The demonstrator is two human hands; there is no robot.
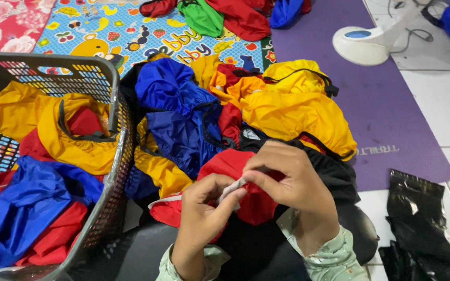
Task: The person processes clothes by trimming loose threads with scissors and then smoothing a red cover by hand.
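A small white tag (pixel 231 188) sits pinched between both hands, just above the red garment (pixel 246 200) that lies bunched on the person's lap at the bottom centre of the view. The left hand (pixel 204 200) has thumb and fingertips pressed together on the tag's lower end; the right hand (pixel 287 179) curls over from above and nips the upper end between thumb and forefinger. Judging from this grip, the work goes best with the tag held taut and close to its seam, the pull kept short so the thin red cloth does not pucker or tear. Beyond the lap a heap spreads across the floor: a blue garment (pixel 175 112) with dark trim, yellow garments (pixel 292 112) to its right, and some black cloth (pixel 334 174) under the right wrist. To the left stands a grey plastic laundry basket (pixel 111 156) filled with more yellow, red and blue pieces. A purple mat (pixel 391 114) lies to the right, with the white base of a fan (pixel 363 44) on it, a black plastic bag (pixel 425 224) on the tiles, and a cartoon-printed play mat (pixel 131 34) further back.
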